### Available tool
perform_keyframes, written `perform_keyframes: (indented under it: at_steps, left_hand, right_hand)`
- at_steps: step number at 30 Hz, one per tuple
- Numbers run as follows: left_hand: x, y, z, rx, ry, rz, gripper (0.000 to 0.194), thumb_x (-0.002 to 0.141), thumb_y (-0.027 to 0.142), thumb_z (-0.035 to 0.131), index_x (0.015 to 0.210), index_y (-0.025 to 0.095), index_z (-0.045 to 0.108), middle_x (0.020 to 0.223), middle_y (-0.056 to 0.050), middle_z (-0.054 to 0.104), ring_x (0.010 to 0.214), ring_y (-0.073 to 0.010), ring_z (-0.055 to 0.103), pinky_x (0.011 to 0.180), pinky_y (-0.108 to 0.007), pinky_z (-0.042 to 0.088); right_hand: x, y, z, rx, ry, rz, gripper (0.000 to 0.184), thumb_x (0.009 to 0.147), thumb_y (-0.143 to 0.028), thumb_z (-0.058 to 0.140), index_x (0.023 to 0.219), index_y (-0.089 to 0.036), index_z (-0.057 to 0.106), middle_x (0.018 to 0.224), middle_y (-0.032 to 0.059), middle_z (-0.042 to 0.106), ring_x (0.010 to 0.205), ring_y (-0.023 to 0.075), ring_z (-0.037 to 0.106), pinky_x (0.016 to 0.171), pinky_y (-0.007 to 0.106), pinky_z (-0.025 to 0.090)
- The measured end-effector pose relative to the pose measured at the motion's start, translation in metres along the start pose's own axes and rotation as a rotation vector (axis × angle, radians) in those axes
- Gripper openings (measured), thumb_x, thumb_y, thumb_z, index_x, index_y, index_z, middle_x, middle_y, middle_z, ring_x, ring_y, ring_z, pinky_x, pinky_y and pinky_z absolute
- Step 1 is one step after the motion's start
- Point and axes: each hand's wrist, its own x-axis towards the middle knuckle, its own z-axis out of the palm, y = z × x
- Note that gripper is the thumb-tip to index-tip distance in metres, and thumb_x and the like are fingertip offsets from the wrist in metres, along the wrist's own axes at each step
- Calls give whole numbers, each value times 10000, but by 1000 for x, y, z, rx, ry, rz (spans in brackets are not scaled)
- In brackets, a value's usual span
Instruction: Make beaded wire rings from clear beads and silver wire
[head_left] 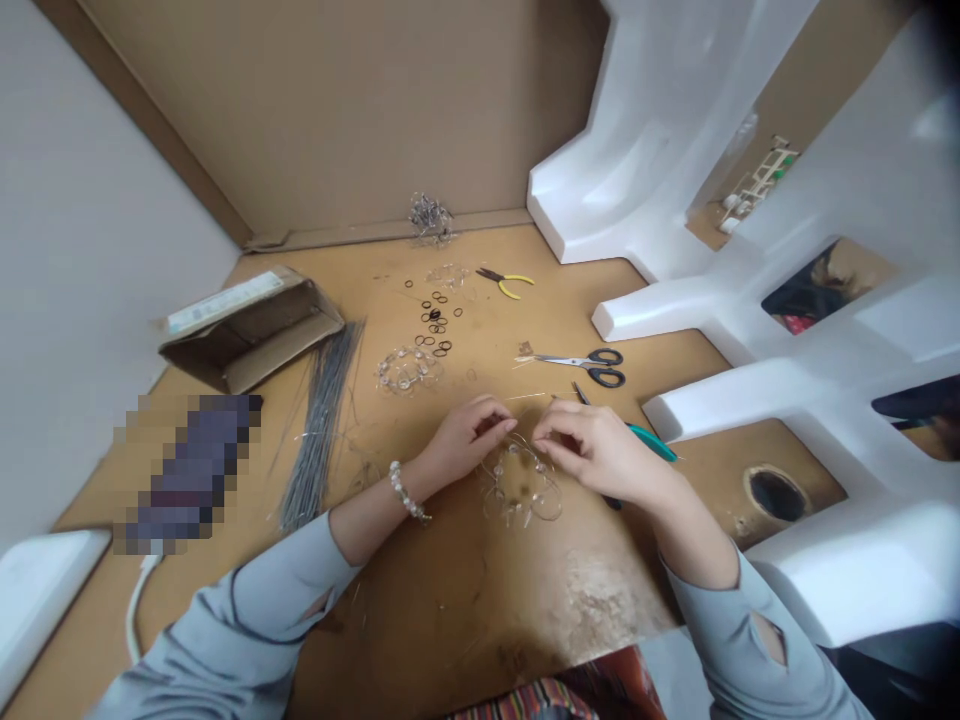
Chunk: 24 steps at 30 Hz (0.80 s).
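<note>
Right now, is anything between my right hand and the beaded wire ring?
Nothing visible: your right hand is at the far right edge of the beaded wire ring. The scissors lie beyond the hand.

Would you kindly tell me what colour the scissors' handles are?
The scissors' handles are black, seen best in the head view.

Room nearer than beaded wire [540,467]; scissors [583,363] (black-handled) block beyond.

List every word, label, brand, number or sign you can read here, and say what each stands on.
No text can be read.
Pale label on the cardboard box: too small and blurred to read.
Dark object by the white cable: pixelated, so any marking is hidden.
</note>
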Motion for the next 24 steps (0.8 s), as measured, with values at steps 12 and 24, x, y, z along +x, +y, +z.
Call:
perform_keyframes:
  at_steps: [12,24]
  left_hand:
    - [-19,47,6,-168,-13,-188,220,847,297,515,1045,205,548,686,4,595,540,-103,535,501,-218,442]
    - [-6,20,6,-346,-65,-297,207,760,328,631,848,155,560,732,-1,615,666,-106,567,645,-235,464]
  right_hand:
    - [2,2,7,77,39,6,134,820,-182,520,864,-206,645,855,28,629,748,128,572,660,239,388]
    - [9,8,21,211,182,35,125,814,-185,531,878,-184,638,848,45,636,716,122,564,690,253,432]
